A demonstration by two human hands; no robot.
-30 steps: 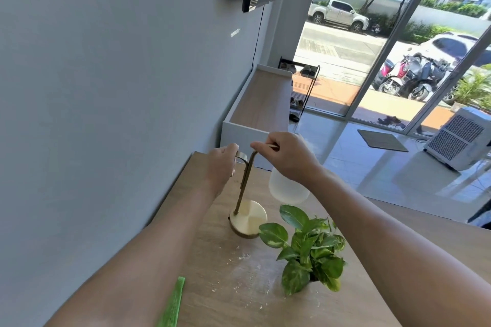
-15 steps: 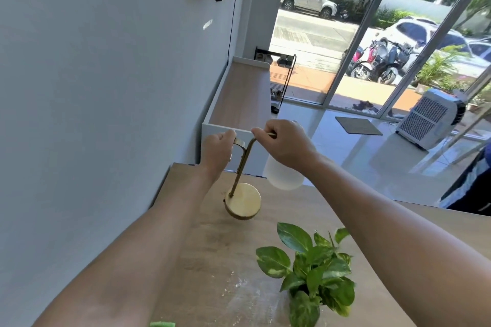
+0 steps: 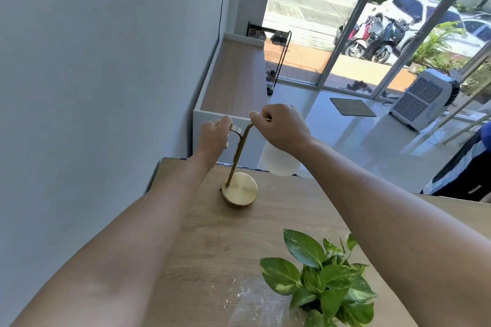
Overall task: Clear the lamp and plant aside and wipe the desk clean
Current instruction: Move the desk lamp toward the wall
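Lamp (image 3: 239,167) clearing is underway: its top is gripped by both hands, left (image 3: 214,138) and right (image 3: 279,127); release beyond the plant (image 3: 324,281) is judged next.

Looks like home front room, street level. Wood desk (image 3: 212,247) vs grey wall (image 3: 93,87), small lamp (image 3: 239,183) + potted plant (image 3: 321,279) on it. Beyond desk: low wood-top cabinet (image 3: 236,79), shoe rack (image 3: 276,53) w/ shoes. Right of desk: tiled floor, doormat (image 3: 352,107), portable cooler (image 3: 422,98), glass doors (image 3: 372,21). Outside doors: parked scooters (image 3: 372,37), cars, road.
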